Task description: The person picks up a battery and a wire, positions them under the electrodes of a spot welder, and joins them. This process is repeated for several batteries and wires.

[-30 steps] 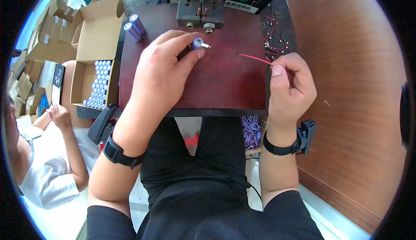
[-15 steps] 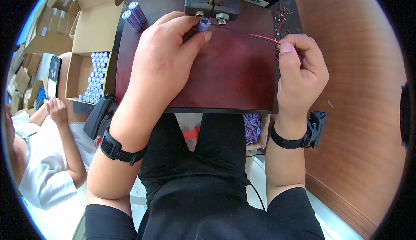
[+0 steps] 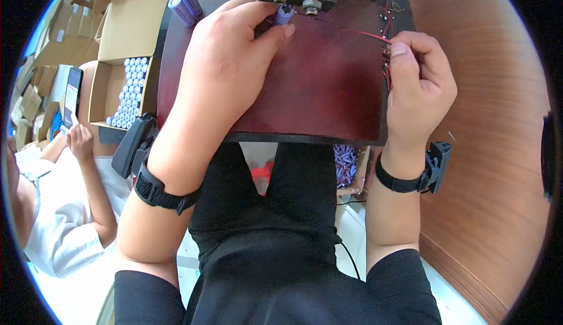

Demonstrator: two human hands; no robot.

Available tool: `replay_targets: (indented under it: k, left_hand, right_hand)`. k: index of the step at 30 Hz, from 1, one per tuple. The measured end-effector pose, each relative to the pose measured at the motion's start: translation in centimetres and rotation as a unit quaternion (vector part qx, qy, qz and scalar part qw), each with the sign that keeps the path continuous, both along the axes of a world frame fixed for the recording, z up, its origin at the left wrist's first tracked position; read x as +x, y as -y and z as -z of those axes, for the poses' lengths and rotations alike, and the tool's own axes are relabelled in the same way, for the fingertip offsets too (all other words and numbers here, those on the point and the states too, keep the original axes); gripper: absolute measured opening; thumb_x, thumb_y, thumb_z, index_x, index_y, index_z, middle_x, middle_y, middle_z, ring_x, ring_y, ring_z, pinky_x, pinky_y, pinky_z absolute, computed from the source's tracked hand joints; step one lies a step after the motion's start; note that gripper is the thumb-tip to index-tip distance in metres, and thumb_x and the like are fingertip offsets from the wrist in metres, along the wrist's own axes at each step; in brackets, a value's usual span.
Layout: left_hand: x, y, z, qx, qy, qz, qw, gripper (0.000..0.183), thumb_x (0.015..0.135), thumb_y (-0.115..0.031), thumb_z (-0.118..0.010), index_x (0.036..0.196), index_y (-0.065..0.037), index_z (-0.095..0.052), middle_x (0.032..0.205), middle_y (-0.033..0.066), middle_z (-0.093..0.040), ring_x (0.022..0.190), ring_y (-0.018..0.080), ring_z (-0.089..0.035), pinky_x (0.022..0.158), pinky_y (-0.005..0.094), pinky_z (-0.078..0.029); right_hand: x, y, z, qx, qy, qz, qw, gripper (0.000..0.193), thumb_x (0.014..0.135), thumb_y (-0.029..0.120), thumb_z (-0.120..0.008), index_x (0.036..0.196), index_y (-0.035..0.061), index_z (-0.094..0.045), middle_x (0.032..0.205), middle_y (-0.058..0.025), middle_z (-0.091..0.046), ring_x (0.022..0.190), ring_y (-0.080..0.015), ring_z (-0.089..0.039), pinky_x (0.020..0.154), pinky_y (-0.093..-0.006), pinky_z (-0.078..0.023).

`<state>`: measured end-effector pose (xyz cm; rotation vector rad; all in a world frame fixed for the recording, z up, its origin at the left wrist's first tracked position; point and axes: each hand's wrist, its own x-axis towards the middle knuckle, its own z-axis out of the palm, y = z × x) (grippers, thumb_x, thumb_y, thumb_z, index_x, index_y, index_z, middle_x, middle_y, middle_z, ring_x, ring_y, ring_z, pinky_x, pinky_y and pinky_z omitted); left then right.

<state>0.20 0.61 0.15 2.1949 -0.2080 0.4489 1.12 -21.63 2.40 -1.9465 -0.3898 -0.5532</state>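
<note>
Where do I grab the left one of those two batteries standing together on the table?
Probably pinch this battery around its upper sides, coming from above and the near left. It looks like a round, upright tube, and its top and near-left side are open. The other battery stands close on its far right, and the left hand is to the right.

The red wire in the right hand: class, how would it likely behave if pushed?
The red wire would probably bend easily, being so thin. It may spring slightly rather than droop, since it reaches out fairly straight from the right hand. Its slenderness suggests it is very light.
</note>
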Motion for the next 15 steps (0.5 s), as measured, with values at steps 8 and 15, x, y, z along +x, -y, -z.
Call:
replay_targets:
  k: [8,15]
  left_hand:
    - [0.1,0.3,-0.8,0.047,-0.069,-0.021,0.996,0.031,0.090,-0.027,-0.073,0.106,-0.001,-0.071,0.084,0.0146,-0.064,0.075,0.0303,-0.060,0.072,0.0349,-0.049]
    - [0.2,-0.3,0.3,0.039,0.022,0.005,0.999,0.031,0.090,-0.029,-0.073,0.108,-0.003,-0.071,0.090,0.0174,-0.067,0.082,0.0328,-0.067,0.074,0.0379,-0.050]
  right_hand:
    - [0.2,0.4,0.4,0.015,-0.013,0.000,1.000,0.008,0.092,0.006,-0.068,0.093,-0.0022,-0.068,0.084,0.0013,-0.067,0.078,-0.0056,-0.057,0.072,-0.0216,-0.047]
    - [0.1,0.9,0.5,0.037,-0.062,-0.017,0.997,0.009,0.094,0.005,-0.066,0.098,-0.0025,-0.069,0.088,0.0007,-0.067,0.081,-0.0053,-0.056,0.074,-0.0209,-0.045]
